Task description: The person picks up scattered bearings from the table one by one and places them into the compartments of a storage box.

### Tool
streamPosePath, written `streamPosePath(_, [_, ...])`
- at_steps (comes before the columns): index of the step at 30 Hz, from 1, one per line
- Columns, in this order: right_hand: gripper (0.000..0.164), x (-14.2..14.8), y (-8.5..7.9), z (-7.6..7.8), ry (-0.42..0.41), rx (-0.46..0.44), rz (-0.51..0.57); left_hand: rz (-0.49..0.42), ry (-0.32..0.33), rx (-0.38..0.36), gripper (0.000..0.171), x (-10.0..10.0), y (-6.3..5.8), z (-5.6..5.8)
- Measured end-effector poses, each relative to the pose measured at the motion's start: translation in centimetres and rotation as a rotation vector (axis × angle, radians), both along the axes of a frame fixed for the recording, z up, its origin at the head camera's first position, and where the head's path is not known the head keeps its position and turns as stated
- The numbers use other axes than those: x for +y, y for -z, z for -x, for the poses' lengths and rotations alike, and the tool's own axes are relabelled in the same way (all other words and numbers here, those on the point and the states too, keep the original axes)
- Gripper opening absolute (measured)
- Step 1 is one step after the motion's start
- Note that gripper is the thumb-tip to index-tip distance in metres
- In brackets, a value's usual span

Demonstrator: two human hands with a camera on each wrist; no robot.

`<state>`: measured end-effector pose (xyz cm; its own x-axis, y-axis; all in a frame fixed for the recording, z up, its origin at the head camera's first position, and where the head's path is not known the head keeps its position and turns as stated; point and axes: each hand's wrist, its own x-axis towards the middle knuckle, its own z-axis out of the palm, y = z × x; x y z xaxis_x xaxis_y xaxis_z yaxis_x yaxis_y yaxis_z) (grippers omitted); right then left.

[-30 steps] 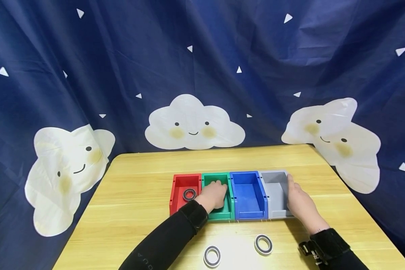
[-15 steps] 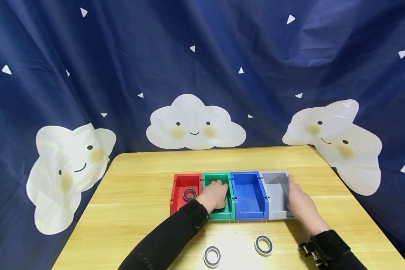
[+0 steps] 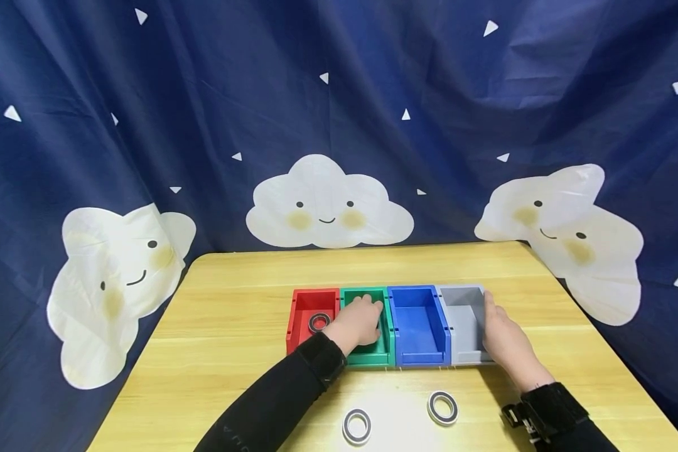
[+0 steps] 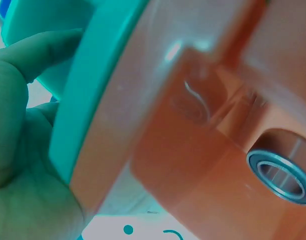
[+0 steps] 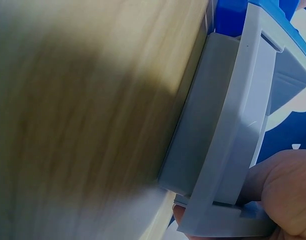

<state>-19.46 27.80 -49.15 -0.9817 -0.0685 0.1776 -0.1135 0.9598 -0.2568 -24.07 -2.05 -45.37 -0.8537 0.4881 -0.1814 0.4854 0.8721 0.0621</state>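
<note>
My left hand [image 3: 358,321] reaches down into the green bin [image 3: 373,360], its fingers bent. In the left wrist view a finger [image 4: 40,52] passes behind the green wall; the fingertips are hidden, and I cannot tell whether they hold anything. My right hand [image 3: 507,342] grips the right side wall of the grey bin [image 3: 464,320]. In the right wrist view its thumb [image 5: 288,182] lies on one side of that wall and a fingertip shows on the other. A bearing ring [image 3: 319,322] lies in the red bin [image 3: 305,307], beside the left wrist.
Between the green and grey bins stands a blue bin [image 3: 418,326], all in one row on the wooden table [image 3: 231,326]. Two more bearing rings lie in front of the row, one on the left [image 3: 356,427] and one farther right [image 3: 443,408]. A dark blue curtain [image 3: 328,75] hangs behind.
</note>
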Motion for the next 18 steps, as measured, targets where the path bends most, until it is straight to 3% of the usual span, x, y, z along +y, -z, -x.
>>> streamPosePath(14, [0.074,0.1,-0.1,0.1,0.016,-0.039,0.007,-0.085,0.041,0.054,0.051,-1.6,-1.5,-0.6])
streamPosePath(18, [0.077,0.0,-0.2,0.1,0.016,-0.048,0.009,-0.128,0.027,0.068,0.05,-2.2,-2.3,-1.0])
